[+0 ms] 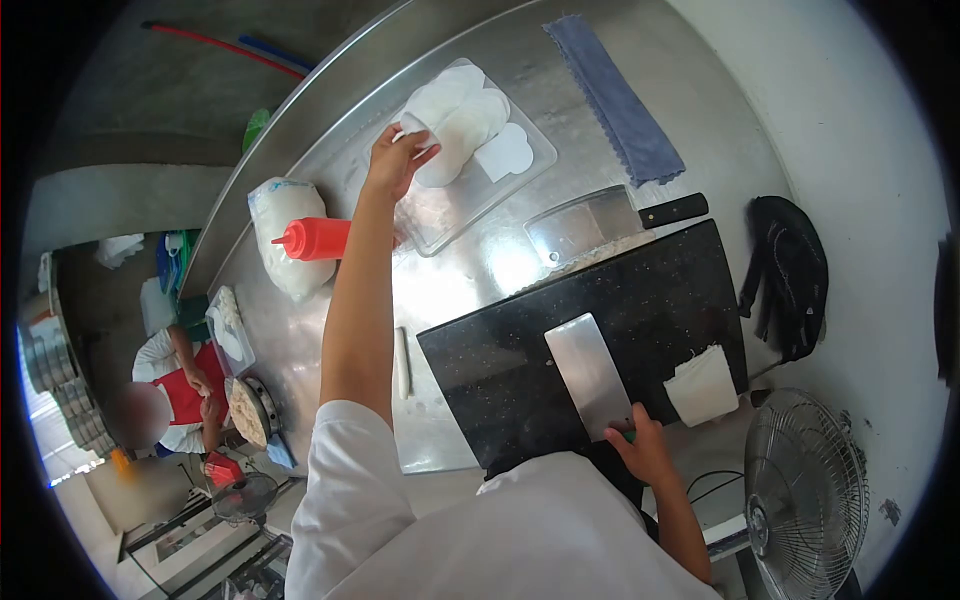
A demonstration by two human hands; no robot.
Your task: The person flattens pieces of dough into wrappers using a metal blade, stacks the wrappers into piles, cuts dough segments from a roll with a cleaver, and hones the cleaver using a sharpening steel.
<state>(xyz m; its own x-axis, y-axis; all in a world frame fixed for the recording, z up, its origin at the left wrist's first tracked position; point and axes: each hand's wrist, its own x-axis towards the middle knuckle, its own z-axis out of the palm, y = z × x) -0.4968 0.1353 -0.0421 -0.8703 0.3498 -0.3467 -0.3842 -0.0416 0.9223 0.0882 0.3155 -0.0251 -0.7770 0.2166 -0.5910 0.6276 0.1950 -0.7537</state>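
My left hand [397,160] is closed on the edge of a thin white round wrapper [419,128], over a clear plastic tray [540,150] where several overlapping white wrappers [460,105] lie. On the black board [480,350], my right hand [643,449] grips the handle of a wide-bladed cleaver [588,375], its blade lying flat on the board. A folded white cloth [703,386] rests on the board to the right of the blade.
Beyond the board lies a second cleaver [590,228]; a blue cloth [615,100] is farther back. A red bottle [318,239] and white bag [290,200] stand left, near a thin white stick [402,363]. A fan [805,490] stands right. A co-worker [185,385] is far left.
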